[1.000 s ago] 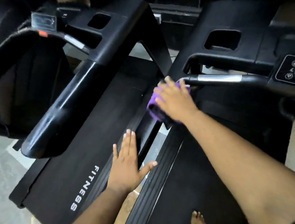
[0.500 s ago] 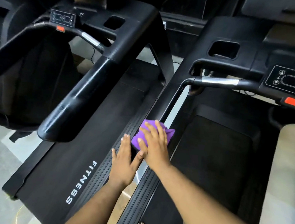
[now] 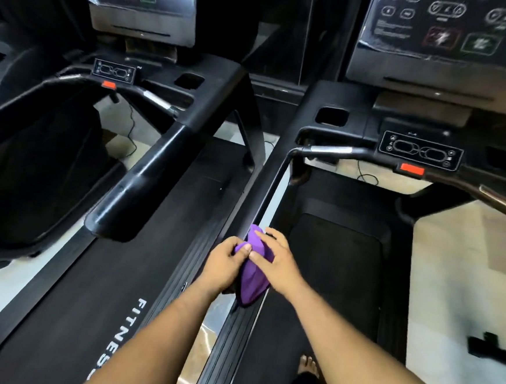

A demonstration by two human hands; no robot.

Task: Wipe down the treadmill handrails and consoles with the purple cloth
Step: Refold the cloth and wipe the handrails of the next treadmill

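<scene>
Head view, lower centre: both hands grip the purple cloth point(image 3: 253, 270) — left hand point(image 3: 224, 262) pinching its top, right hand point(image 3: 279, 262) alongside. Handrail point(image 3: 272, 181) runs up-frame from them — right hand nearer.

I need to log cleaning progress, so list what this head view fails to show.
- Purple cloth: bunched between the left hand and right hand; its full size and underside are hidden by the fingers.
- Right treadmill's console: cut off by the top and right edges; labels too blurred to read.
- Right treadmill's far handrail: runs off the right edge.
- Dust or smears on the black surfaces: too fine to tell.
</scene>
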